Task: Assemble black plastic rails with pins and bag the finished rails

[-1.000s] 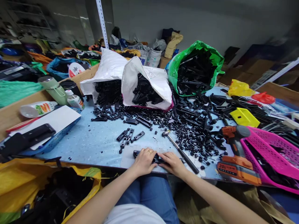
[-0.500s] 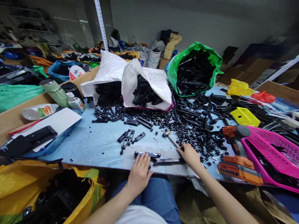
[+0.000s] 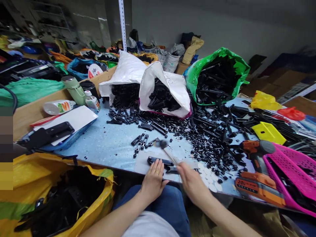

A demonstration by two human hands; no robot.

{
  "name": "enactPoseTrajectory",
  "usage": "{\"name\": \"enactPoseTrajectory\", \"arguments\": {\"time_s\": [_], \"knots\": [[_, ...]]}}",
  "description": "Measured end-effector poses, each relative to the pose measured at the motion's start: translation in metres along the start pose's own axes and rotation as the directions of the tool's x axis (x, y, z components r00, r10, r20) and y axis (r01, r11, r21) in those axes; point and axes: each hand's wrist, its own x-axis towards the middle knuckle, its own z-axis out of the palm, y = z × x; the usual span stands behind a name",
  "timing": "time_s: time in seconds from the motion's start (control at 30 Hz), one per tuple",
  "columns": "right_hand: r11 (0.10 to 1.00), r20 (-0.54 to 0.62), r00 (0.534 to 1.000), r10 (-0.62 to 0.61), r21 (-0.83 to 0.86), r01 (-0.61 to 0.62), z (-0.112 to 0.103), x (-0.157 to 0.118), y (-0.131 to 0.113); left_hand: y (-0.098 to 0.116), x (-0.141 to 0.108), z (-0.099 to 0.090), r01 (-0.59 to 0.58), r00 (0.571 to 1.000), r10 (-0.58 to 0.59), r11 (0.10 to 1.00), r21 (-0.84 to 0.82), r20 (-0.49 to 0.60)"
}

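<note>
My right hand (image 3: 191,179) is closed round the handle of a small hammer (image 3: 170,154), whose blurred head is raised over the worktable just beyond a black part (image 3: 164,162). My left hand (image 3: 153,177) lies on the near edge of that part, its fingers stretched out and pressing it down on a grey pad (image 3: 142,162). A second long black piece (image 3: 172,171) lies nearer the table edge, between the hands. Several small black brackets (image 3: 140,144) sit just behind the pad.
White sacks (image 3: 165,95) and a green sack (image 3: 217,77) of black parts stand behind scattered screws (image 3: 209,148). An orange drill (image 3: 259,184) and pink basket (image 3: 291,177) are at right. Bottles (image 3: 92,101) stand left; a yellow bag (image 3: 103,191) hangs open below the edge.
My right hand has lifted the hammer off the table and brought it left, over the black part. White discs now show where that hand was. The whole view has shifted slightly.
</note>
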Motion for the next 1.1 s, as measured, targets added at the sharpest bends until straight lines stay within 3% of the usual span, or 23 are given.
{"name": "enactPoseTrajectory", "arguments": {"time_s": [0.1,0.27,0.37,0.47,0.57,0.63,0.7,0.8,0.87,0.93,1.1], "knots": [[0.995,0.094,0.996,-0.011,-0.096,0.02,0.014,-0.003,0.001,-0.001,0.0,0.001,-0.024,1.0,0.024,1.0,-0.016,-0.001],[0.998,-0.068,0.998,-0.016,-0.07,0.011,0.013,-0.002,-0.004,0.0,-0.002,0.002,0.008,1.0,-0.008,1.0,-0.018,0.007],[0.995,0.051,0.998,-0.048,-0.083,0.052,0.024,-0.003,0.0,-0.001,-0.002,-0.001,-0.014,1.0,0.013,1.0,-0.025,-0.024],[0.996,0.056,0.998,0.002,-0.093,0.003,0.024,0.003,0.027,-0.009,0.005,-0.007,-0.081,0.995,0.08,0.997,-0.017,-0.053],[0.972,-0.109,0.987,0.122,-0.188,-0.141,0.006,0.019,0.067,-0.022,0.02,-0.014,-0.168,0.985,0.17,0.985,0.037,-0.032],[0.935,-0.224,0.972,0.076,-0.324,-0.148,-0.004,0.028,0.087,-0.031,0.033,-0.017,-0.217,0.976,0.215,0.973,0.076,0.034],[0.883,-0.246,0.966,-0.076,-0.466,-0.049,-0.002,0.032,0.098,-0.036,0.043,-0.019,-0.252,0.964,0.239,0.963,0.1,0.12],[0.8,-0.053,0.968,-0.247,-0.575,0.173,0.021,0.03,0.1,-0.038,0.053,-0.019,-0.246,0.956,0.22,0.961,0.125,0.194],[0.768,0.062,0.962,-0.266,-0.589,0.251,0.038,0.027,0.101,-0.037,0.057,-0.019,-0.225,0.962,0.2,0.966,0.126,0.187],[0.761,0.093,0.956,-0.279,-0.586,0.279,0.046,0.028,0.104,-0.037,0.059,-0.018,-0.217,0.966,0.199,0.971,0.102,0.164],[0.793,0.141,0.923,-0.357,-0.477,0.38,0.03,0.036,0.104,-0.037,0.065,-0.019,-0.155,0.971,0.145,0.987,0.037,0.188]]}}
